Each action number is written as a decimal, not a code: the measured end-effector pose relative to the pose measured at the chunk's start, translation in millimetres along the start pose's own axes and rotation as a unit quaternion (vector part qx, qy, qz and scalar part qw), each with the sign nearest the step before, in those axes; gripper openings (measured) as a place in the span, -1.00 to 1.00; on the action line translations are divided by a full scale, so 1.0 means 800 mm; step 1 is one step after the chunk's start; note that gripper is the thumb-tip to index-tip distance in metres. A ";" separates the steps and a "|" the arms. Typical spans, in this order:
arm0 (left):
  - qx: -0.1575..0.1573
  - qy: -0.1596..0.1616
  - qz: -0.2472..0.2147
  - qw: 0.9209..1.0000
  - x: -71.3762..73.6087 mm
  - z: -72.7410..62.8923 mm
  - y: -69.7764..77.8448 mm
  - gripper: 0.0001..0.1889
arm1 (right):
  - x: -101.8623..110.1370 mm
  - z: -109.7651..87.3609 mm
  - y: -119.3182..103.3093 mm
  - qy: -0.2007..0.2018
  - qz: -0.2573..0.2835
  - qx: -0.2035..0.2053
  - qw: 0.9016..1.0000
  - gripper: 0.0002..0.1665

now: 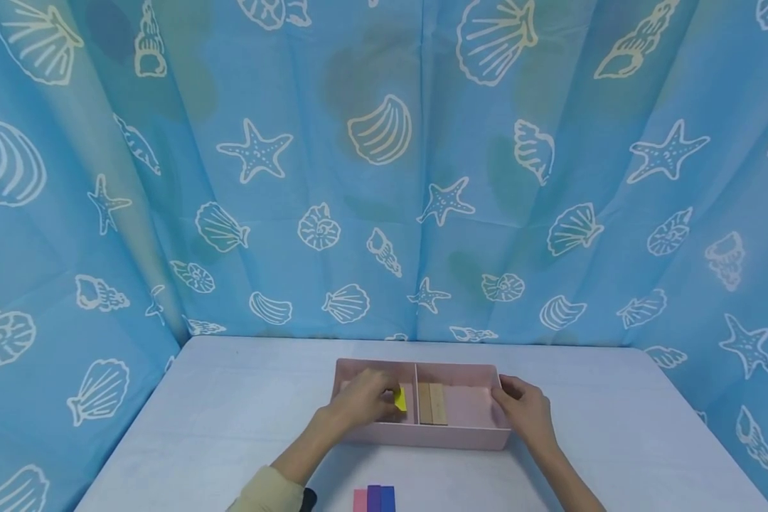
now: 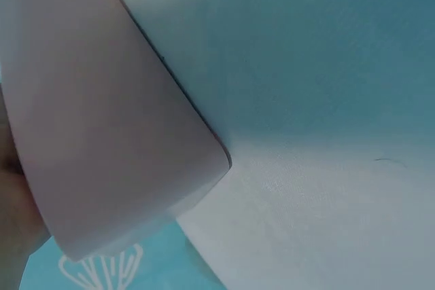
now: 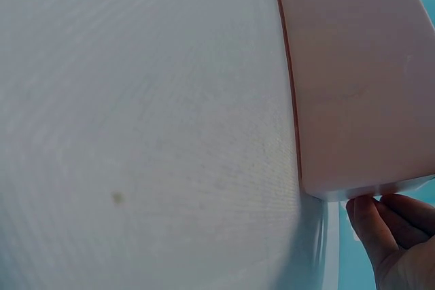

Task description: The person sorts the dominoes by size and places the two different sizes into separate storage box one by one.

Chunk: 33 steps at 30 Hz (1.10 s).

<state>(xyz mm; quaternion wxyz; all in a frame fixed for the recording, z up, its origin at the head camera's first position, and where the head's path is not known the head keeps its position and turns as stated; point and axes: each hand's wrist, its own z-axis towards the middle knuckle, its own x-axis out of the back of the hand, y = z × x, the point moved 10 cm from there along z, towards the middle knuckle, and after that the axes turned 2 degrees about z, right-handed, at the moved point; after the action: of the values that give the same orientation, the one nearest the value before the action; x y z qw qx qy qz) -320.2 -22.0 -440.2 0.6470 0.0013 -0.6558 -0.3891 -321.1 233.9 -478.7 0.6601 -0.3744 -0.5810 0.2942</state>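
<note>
A pink box (image 1: 448, 436) with two compartments stands on the table. My left hand (image 1: 366, 400) reaches into its left compartment and pinches a small yellow block (image 1: 400, 400) close to the divider (image 1: 416, 395). At the box's right end, my right hand (image 1: 530, 412) grips the end wall; in the right wrist view its fingers (image 3: 370, 222) meet that wall. Two tan wooden blocks (image 1: 432, 404) lie side by side in the right compartment, against the divider. The left wrist view shows mostly the box's outer wall (image 2: 115, 120), with part of the left hand at the edge.
Pink (image 1: 360, 500), purple (image 1: 374, 498) and blue (image 1: 388, 499) blocks lie together at the near edge of the view, partly cut off. A white cloth covers the table (image 1: 249, 398). Behind and beside it hangs a blue shell-print curtain (image 1: 333, 178).
</note>
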 end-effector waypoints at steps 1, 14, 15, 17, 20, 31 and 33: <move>0.003 -0.007 -0.003 1.000 -0.001 0.002 -0.001 -0.81 | 0.000 0.000 0.000 -0.001 0.001 0.000 1.000 -0.46; -0.008 -0.052 -0.009 0.999 -0.019 0.018 -0.009 -0.81 | -0.003 0.001 -0.004 -0.005 0.004 0.001 1.000 -0.45; -0.009 -0.056 -0.012 0.998 -0.021 0.019 -0.010 -0.80 | -0.003 0.001 -0.004 -0.005 0.004 0.000 1.000 -0.45; -0.013 -0.061 -0.018 0.998 -0.023 0.020 -0.010 -0.80 | -0.002 0.000 -0.004 -0.005 0.006 0.000 1.000 -0.45; -0.019 -0.065 -0.020 0.998 -0.026 0.022 -0.008 -0.79 | -0.001 0.000 -0.004 -0.004 0.007 0.000 1.000 -0.45; -0.011 -0.071 -0.001 0.997 -0.032 0.025 -0.005 -0.78 | 0.000 -0.001 -0.001 0.001 0.003 -0.003 1.000 -0.46; -0.011 -0.071 0.004 0.997 -0.033 0.025 -0.004 -0.78 | 0.001 -0.001 -0.001 0.002 0.003 -0.006 1.000 -0.45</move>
<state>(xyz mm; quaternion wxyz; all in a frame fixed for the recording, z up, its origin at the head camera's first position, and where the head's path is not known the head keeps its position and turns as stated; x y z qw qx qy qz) -334.7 -0.9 -461.4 0.6001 -0.0360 -0.6956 -0.3934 -319.9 233.4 -477.6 0.6584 -0.3802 -0.5802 0.2920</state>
